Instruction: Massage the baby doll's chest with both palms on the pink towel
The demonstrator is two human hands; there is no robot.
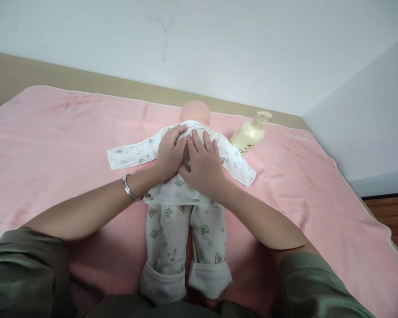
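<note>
A baby doll [195, 111] lies stretched out on a pink blanket [69, 132], its bald head away from me and no face showing. It wears a white printed top [179, 187] and matching trousers [167, 234] with turned-up cuffs. Flat on the upper part of the top rests my left hand [170, 152], fingers pointing inward. My right hand [204, 165] lies beside it with fingers spread, and the two hands touch near the middle. Neither hand grips anything. A silver bangle [128, 187] circles my left wrist.
A pale yellow pump bottle [248, 134] lies tilted by the doll's right-hand sleeve. Behind the blanket runs a tan surface edge [102, 84] against a white wall [219, 53]. Brown wooden flooring [389, 216] shows at the far right.
</note>
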